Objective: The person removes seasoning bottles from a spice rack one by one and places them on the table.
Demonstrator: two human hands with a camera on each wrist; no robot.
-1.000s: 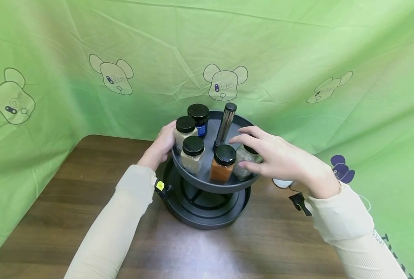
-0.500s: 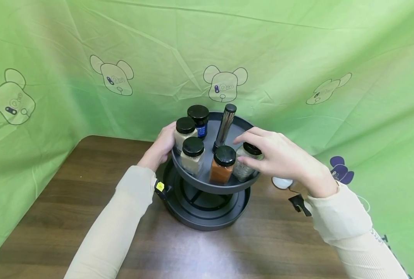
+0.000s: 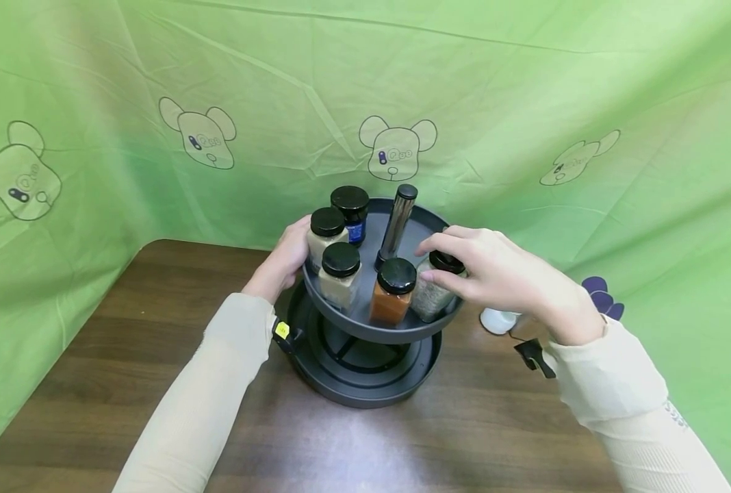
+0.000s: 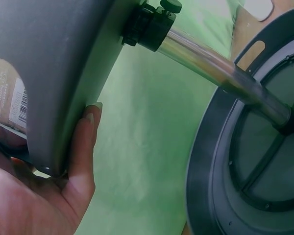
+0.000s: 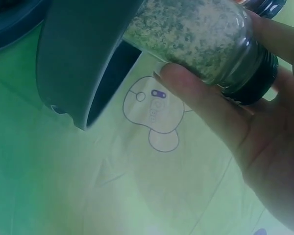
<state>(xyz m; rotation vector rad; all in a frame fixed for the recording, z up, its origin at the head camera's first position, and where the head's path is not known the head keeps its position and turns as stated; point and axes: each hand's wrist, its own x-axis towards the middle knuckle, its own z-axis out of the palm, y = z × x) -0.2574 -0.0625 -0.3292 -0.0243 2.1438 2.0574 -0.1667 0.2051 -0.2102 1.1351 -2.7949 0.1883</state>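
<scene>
A dark grey two-tier turntable stands on the table, its upper tray (image 3: 365, 332) joined to the lower tray (image 3: 365, 397) by a metal post. My left hand (image 3: 288, 253) grips the left rim of the upper tray; in the left wrist view its fingers (image 4: 83, 147) lie against the tray's underside. On the right, my right hand (image 3: 495, 270) holds a clear spice jar (image 3: 430, 298) with a black lid, thumb on one side and fingers on the other. Speckled green and pale seasoning fills this jar (image 5: 191, 39) in the right wrist view.
Also on the upper tray are a jar of orange spice (image 3: 391, 305), two pale-filled jars, one of them this front jar (image 3: 339, 284), and a dark jar with a blue label (image 3: 356, 229). A metal handle (image 3: 396, 229) rises mid-tray. A white round object (image 3: 497, 322) lies at right.
My right hand has moved slightly down and right, its thumb and fingers now closer around the seasoning jar. The left hand and the turntable have stayed in place.
</scene>
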